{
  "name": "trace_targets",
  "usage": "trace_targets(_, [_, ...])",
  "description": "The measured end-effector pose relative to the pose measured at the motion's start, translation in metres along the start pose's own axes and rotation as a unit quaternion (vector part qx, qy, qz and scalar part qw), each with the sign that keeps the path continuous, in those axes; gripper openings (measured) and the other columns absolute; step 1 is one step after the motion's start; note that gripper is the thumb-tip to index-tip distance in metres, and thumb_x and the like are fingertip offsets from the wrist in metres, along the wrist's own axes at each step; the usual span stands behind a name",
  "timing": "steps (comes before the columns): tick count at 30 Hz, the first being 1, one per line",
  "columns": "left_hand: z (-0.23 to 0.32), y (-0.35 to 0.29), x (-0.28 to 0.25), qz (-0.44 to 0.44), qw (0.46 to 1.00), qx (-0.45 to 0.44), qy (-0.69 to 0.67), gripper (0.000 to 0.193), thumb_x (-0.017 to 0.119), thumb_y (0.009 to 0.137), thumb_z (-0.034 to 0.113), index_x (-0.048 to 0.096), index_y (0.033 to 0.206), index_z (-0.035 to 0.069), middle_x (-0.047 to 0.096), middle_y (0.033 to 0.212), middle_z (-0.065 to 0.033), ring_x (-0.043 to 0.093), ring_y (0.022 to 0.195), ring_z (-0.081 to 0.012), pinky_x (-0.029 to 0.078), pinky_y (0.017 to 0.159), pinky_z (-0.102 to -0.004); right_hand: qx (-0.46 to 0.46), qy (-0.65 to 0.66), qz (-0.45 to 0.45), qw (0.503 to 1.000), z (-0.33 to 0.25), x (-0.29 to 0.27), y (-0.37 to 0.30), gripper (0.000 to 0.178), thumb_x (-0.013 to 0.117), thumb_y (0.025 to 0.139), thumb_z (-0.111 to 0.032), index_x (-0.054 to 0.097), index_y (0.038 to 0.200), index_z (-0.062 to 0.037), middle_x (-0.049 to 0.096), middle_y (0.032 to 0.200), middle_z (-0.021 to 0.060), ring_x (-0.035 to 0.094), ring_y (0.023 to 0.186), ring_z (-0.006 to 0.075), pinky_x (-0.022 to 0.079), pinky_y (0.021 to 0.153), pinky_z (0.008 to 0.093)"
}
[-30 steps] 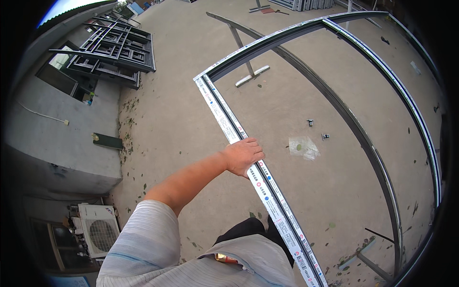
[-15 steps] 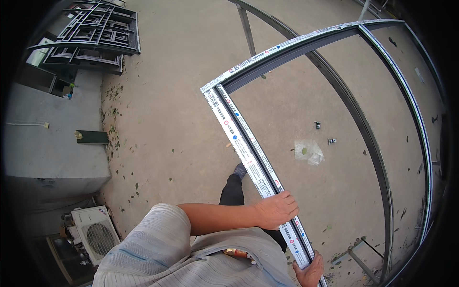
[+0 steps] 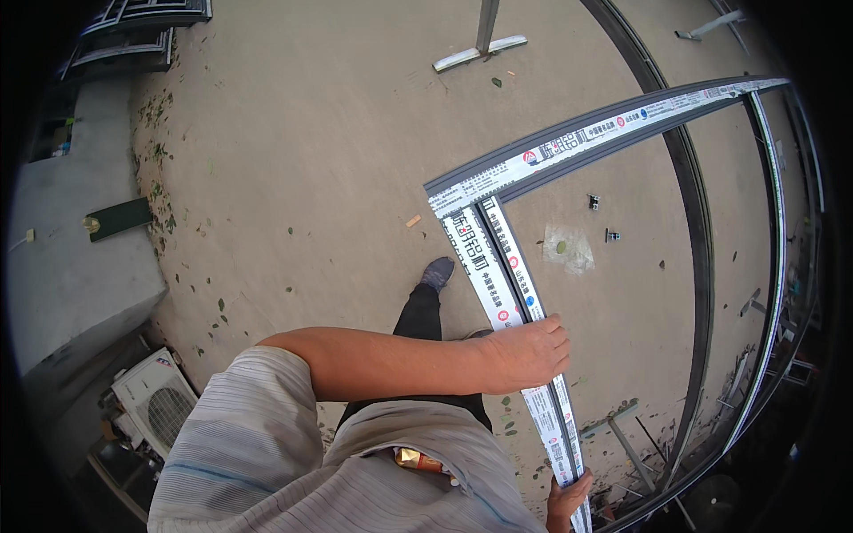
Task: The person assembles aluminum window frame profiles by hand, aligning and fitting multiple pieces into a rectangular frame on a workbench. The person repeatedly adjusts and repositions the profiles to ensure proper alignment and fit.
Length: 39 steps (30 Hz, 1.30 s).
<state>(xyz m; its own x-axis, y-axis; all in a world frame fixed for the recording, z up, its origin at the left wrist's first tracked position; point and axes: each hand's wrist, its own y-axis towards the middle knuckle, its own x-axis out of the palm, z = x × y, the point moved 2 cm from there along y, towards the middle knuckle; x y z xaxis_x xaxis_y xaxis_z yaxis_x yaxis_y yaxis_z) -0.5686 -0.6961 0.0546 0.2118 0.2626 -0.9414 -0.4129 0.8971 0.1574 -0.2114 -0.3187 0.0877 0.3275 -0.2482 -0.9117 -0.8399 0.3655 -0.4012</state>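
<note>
A large aluminium window frame (image 3: 480, 258), dark grey with printed white protective film, is held up in front of me, tilted. My left hand (image 3: 529, 355) is closed over its near side bar, fingers wrapped round the far edge. Lower on that same bar, my right hand (image 3: 567, 499) grips it near the picture's bottom edge, partly hidden by the bar. The frame's near corner (image 3: 444, 197) stands ahead of my left hand, and its long bar runs off to the right. A crossbar (image 3: 775, 204) in matching film spans the far end.
A long dark grey rail (image 3: 697, 231) runs under the frame, with a stand foot (image 3: 480, 53) ahead. Two small metal fittings (image 3: 593, 202) and a clear plastic sheet (image 3: 569, 249) lie on the concrete. At left are an outdoor air-conditioner unit (image 3: 164, 400) and stacked dark frames (image 3: 120, 49).
The near corner of the window frame has turned and come closer, showing more of its outer side face. Both hands keep their hold on the bar. My view has shifted.
</note>
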Motion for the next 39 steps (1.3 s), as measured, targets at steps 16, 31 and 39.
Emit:
trace_targets(16, [0.001, 0.001, 0.006, 0.004, 1.000, 0.008, 0.006, 0.029, 0.064, 0.100, 0.025, 0.074, 0.117, 0.003, 0.071, 0.108, -0.0067, 0.065, 0.111, -0.0261, 0.042, 0.118, -0.0503, -0.058, 0.068, -0.139, 0.986, -0.123, -0.040, 0.066, 0.094, 0.078, 0.093, -0.063, 0.050, 0.150, 0.0054, 0.059, 0.127, 0.0256, 0.059, 0.116, 0.0445, 0.047, 0.104, 0.0540])
trace_targets(31, [-0.006, -0.003, 0.003, 0.067, 0.998, 0.011, 0.003, 0.026, 0.063, 0.101, 0.027, 0.076, 0.110, 0.007, 0.067, 0.104, -0.0037, 0.065, 0.115, -0.0255, 0.028, 0.135, -0.0629, 0.028, 0.153, -0.155, 0.975, -0.157, -0.036, 0.094, 0.058, 0.045, 0.117, -0.052, 0.064, 0.117, 0.0030, 0.060, 0.101, 0.0194, 0.057, 0.094, 0.0352, 0.046, 0.088, 0.0479])
trace_targets(39, [-0.009, -0.004, 0.000, 0.099, 0.995, 0.000, -0.004, 0.037, 0.062, 0.104, 0.032, 0.074, 0.129, 0.007, 0.071, 0.132, -0.0089, 0.060, 0.139, -0.0294, 0.027, 0.136, -0.0616, 0.014, 0.149, -0.099, 0.984, -0.153, -0.034, 0.098, 0.067, 0.037, 0.117, -0.058, 0.064, 0.113, 0.0034, 0.059, 0.098, 0.0212, 0.057, 0.089, 0.0402, 0.045, 0.083, 0.0509])
